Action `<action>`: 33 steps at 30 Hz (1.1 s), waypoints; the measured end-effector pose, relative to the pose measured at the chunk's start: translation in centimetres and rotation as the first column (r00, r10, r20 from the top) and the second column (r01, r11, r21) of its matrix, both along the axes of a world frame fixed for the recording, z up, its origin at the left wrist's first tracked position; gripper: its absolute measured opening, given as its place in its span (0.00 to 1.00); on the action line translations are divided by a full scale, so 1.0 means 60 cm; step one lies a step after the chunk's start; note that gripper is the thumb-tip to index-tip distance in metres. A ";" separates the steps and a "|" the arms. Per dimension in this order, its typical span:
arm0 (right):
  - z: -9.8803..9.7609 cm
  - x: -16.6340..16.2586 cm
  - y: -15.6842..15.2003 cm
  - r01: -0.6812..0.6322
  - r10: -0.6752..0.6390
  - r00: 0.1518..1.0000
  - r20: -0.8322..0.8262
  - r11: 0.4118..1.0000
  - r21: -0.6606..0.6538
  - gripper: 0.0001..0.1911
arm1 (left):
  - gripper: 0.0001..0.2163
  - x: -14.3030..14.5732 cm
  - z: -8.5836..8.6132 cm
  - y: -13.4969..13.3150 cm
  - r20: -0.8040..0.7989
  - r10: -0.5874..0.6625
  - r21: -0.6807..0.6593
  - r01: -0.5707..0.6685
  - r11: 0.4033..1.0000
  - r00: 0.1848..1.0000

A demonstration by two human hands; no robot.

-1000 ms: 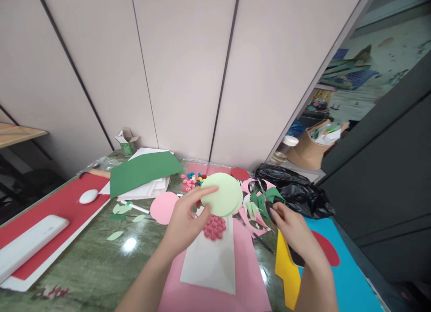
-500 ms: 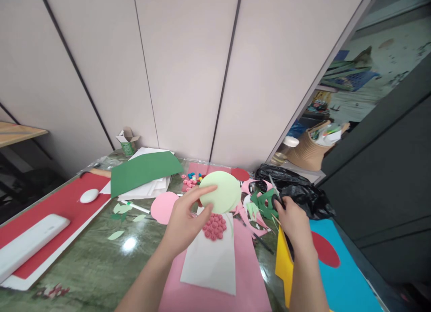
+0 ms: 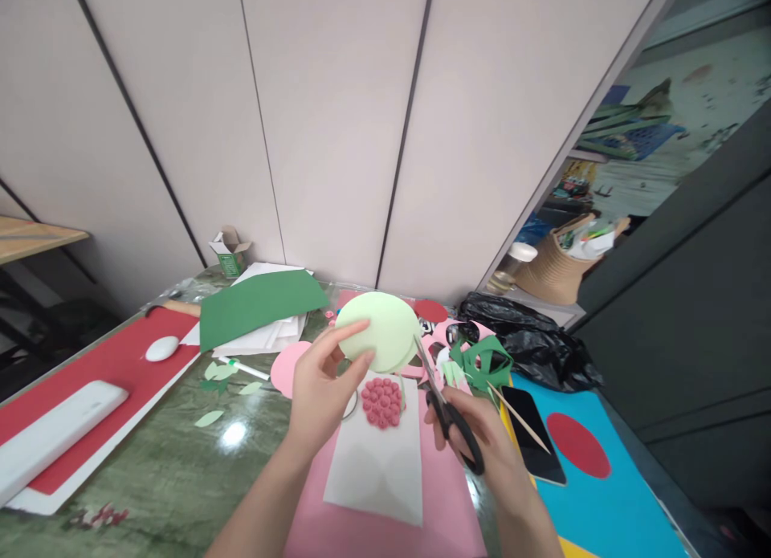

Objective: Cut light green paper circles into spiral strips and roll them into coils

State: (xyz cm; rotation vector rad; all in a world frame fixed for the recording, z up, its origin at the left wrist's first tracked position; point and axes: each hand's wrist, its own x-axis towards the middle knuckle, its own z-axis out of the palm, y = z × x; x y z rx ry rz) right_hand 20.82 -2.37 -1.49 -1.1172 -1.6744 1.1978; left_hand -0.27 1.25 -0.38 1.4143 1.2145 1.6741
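Note:
My left hand (image 3: 328,381) pinches the left edge of a pale green paper circle (image 3: 385,333), thumb on the near side. A second curved edge shows at the circle's lower right. In my right hand (image 3: 479,429) is a pair of black-handled scissors (image 3: 449,417), blades pointing up and left. The blade tips reach the circle's right edge; whether they touch it I cannot tell. Beneath the circle, a cluster of pink rolled paper flowers (image 3: 384,403) lies on a white sheet (image 3: 377,478), which rests on pink paper (image 3: 449,494).
Green paper scraps (image 3: 485,361) lie near a black plastic bag (image 3: 530,341). At right are a phone (image 3: 533,437), a wooden stick (image 3: 518,417) and blue paper (image 3: 602,510). Green card (image 3: 259,305), a pink circle (image 3: 286,369) and small leaf cutouts (image 3: 220,372) are to the left.
My right hand has brought the scissors left, from beside the green scraps to the circle's right edge. The pale green circle has shifted left and slightly up. The phone has come into view.

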 end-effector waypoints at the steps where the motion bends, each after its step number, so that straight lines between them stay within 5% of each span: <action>1: -0.001 0.000 0.002 0.000 0.000 1.000 0.002 1.000 -0.011 0.18 | 0.13 0.000 0.000 0.000 0.001 0.003 -0.002 -0.003 1.000 1.000; 13: -0.016 0.010 0.003 -0.004 0.004 0.996 -0.092 1.000 0.004 0.19 | 0.13 0.003 0.007 -0.001 0.040 -0.034 -0.044 0.036 0.998 0.999; 22: -0.019 0.012 0.007 -0.022 0.024 0.995 -0.102 1.000 0.019 0.20 | 0.16 0.003 -0.001 -0.003 0.041 -0.229 -0.056 0.232 0.971 0.972; 33: -0.010 0.014 0.002 -0.003 0.004 0.998 -0.063 1.000 0.017 0.19 | 0.16 0.000 -0.002 -0.007 -0.025 -0.249 -0.091 0.246 0.965 0.968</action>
